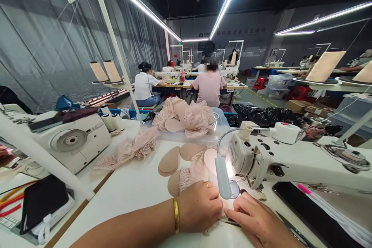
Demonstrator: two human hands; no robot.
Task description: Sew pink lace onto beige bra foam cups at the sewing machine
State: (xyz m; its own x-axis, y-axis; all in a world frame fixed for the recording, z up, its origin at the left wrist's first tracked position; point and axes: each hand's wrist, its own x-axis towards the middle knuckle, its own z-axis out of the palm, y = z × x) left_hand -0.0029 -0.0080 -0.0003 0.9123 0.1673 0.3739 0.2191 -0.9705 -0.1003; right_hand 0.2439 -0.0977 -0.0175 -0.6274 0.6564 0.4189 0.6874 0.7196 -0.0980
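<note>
My left hand [200, 203] is closed on pale pink lace fabric [188, 177], just left of the sewing machine's needle area. My right hand [255, 217] is at the same work from the other side, thumb and forefinger drawn close at the cloth; its other fingers are partly hidden. A grey lamp [223, 178] on a bent neck hangs over the hands and hides part of the stitching spot. The white sewing machine [279, 155] reaches in from the right. Beige bra pads [169, 161] lie beyond my left hand, some overlapping the lace.
A clear bin [221, 124] heaped with lace pieces [186, 114] stands behind the table. On the right lie a black phone [310, 213], a pink-capped pen [304, 189] and scissors [295, 232]. A second machine [75, 139] stands left. Two people [209, 85] sit ahead with their backs turned.
</note>
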